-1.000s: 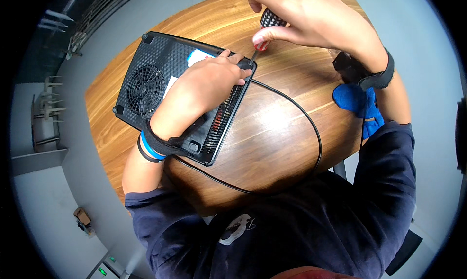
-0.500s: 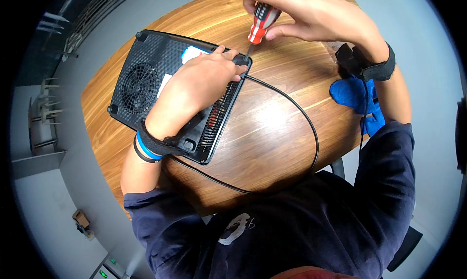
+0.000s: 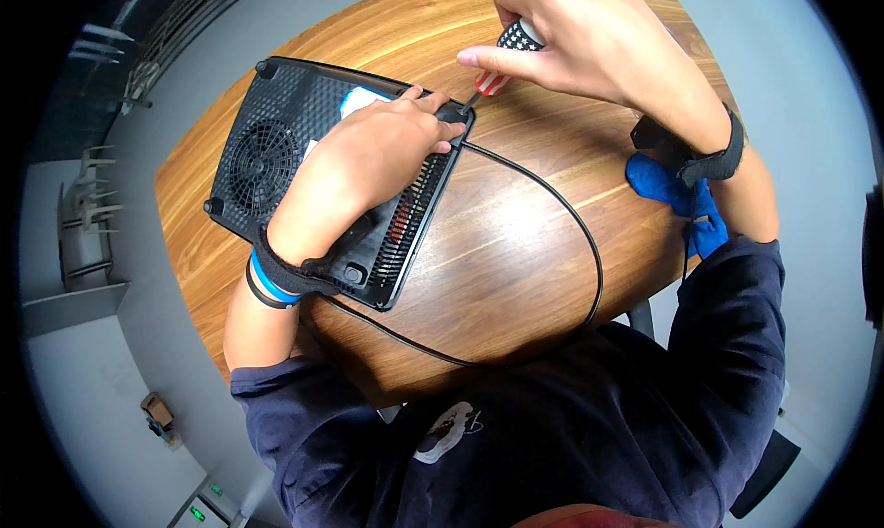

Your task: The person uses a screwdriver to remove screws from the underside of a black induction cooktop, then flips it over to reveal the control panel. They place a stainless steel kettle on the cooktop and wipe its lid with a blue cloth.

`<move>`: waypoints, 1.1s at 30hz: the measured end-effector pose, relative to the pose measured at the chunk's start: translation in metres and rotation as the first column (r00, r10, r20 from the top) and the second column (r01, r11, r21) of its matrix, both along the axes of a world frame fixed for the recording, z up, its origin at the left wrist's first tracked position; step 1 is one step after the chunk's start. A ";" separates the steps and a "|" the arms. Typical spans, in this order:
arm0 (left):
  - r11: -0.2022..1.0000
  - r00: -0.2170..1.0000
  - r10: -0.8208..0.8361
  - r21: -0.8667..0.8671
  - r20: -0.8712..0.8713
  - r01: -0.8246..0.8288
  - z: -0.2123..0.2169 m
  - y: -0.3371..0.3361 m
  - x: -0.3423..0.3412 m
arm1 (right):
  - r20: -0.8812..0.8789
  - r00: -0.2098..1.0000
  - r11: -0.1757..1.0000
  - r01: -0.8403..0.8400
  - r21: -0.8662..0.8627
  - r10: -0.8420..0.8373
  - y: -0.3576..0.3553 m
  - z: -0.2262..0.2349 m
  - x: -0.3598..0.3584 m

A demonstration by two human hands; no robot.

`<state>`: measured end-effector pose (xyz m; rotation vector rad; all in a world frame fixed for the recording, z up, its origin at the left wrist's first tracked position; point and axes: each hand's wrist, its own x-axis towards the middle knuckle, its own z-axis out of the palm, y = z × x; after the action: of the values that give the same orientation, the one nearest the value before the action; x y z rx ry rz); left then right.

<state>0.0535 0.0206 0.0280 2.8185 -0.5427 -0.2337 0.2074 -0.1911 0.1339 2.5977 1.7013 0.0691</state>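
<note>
A black induction cooker lies bottom up on the table, its round fan grille and slotted vents showing. My left hand rests on it with the fingers stretched toward the far right corner; part of the underside is hidden beneath. My right hand grips a screwdriver with a red and white striped, starred handle. The screwdriver's shaft slants down to that same corner, close to my left fingertips. Whether its tip sits in a screw is too small to tell.
A black power cord loops from the cooker across the wooden table toward my body. Blue cloth lies under my right forearm at the table's right edge. A thin black cable hangs from my right wrist strap.
My right hand has turned around the screwdriver, with its thumb now farther left. The handle leans more to the right. My left hand and the cooker stay almost where they were.
</note>
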 end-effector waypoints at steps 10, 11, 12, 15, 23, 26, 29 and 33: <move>1.000 0.998 -0.001 0.013 -0.055 0.002 0.005 -0.002 0.002 | 0.100 0.994 0.993 0.039 0.111 -0.050 -0.001 -0.001 -0.009; 1.000 0.999 -0.001 0.012 -0.050 0.002 0.004 -0.001 0.002 | 0.123 0.991 0.993 0.033 0.114 -0.047 -0.001 -0.001 -0.009; 1.000 0.999 -0.002 0.010 -0.046 0.002 0.004 -0.001 0.002 | 0.145 0.988 0.993 0.026 0.118 -0.044 -0.001 0.000 -0.010; 1.000 0.996 0.000 -0.003 -0.090 0.000 0.005 0.000 0.003 | 0.178 0.983 0.998 0.034 0.061 -0.044 0.001 0.001 -0.013; 1.000 0.998 -0.021 -0.001 -0.051 0.021 0.001 0.003 0.003 | 0.122 0.992 0.991 0.016 0.135 -0.033 -0.004 0.017 -0.028; 1.000 0.994 -0.009 -0.015 -0.105 0.007 0.007 0.002 0.005 | 0.104 0.993 0.990 0.041 0.137 -0.055 -0.004 0.018 -0.027; 1.000 0.992 -0.009 -0.019 -0.128 0.006 0.014 0.001 0.003 | 0.024 0.983 0.982 0.179 0.068 -0.181 -0.008 0.017 -0.020; 0.999 0.999 -0.019 -0.037 -0.037 0.018 0.001 0.011 -0.008 | -0.061 0.950 0.935 0.311 0.169 -0.305 -0.029 -0.022 -0.003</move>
<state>0.0458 0.0312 0.0286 2.7695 -0.5596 -0.2761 0.2049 -0.2200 0.1116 2.9790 1.3294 0.1746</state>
